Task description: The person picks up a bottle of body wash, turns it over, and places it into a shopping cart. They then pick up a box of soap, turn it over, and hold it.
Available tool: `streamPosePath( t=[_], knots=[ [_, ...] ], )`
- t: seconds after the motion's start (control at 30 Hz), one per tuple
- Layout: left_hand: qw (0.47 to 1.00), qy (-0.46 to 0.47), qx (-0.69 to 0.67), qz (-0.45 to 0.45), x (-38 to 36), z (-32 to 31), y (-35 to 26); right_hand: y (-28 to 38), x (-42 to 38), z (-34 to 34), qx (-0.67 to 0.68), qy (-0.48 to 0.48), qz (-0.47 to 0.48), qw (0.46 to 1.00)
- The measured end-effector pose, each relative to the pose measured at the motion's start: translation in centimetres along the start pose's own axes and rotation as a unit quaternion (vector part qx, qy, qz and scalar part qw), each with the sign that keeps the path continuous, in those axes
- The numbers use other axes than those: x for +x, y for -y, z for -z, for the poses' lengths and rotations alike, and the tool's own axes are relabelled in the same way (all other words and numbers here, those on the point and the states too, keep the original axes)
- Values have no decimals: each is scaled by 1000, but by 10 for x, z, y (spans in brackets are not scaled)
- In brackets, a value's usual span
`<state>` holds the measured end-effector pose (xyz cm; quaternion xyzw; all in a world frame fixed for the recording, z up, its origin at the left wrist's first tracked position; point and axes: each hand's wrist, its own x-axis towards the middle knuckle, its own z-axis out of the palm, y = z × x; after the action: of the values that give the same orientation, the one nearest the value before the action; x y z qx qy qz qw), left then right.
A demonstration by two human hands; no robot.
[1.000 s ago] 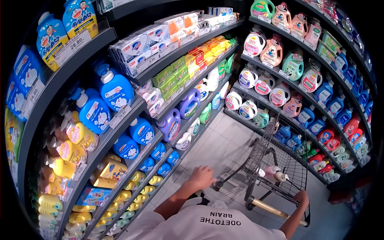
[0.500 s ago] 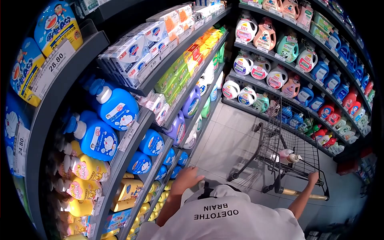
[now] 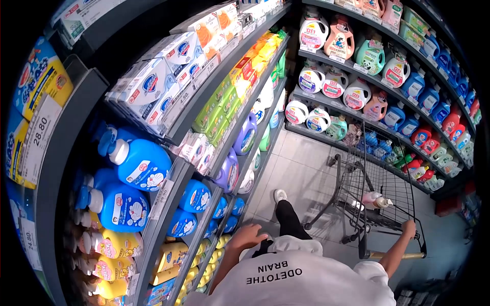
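My right hand (image 3: pixel 408 229) is closed on the rim of a black wire shopping cart (image 3: pixel 343 189) at its near right corner. Inside the cart lie a pinkish bottle (image 3: pixel 370 197) and a cream-coloured bottle with a white top (image 3: pixel 382 203). My left hand (image 3: pixel 248 236) hangs at my front, beside the lower left shelves, with its fingers loosely extended and nothing visible in them. Close to that hand stand blue bottles (image 3: pixel 182 223) on a low shelf.
Left shelves carry blue pump bottles (image 3: pixel 142 166), yellow bottles (image 3: pixel 118 244), boxed soap (image 3: pixel 153 86) and purple bottles (image 3: pixel 227 170). Detergent jugs (image 3: pixel 357 95) line the shelves ahead and right. Pale tiled floor (image 3: pixel 269 171) runs between shelf and cart. My shoe (image 3: pixel 279 195) is forward.
My leg and shoe have come into view in a forward step. The cart and both hands appear slightly further right in the picture, and the left shelves have shifted.
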<state>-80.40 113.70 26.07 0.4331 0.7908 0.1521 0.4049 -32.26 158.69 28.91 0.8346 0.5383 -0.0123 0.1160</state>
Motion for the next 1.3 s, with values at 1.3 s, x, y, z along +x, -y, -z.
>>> streamPosePath(
  t=[1.3],
  knots=[
    [998,-65,-16,-18,232,129,-73,607,-263,123,350,-85,850,385]
  ],
)
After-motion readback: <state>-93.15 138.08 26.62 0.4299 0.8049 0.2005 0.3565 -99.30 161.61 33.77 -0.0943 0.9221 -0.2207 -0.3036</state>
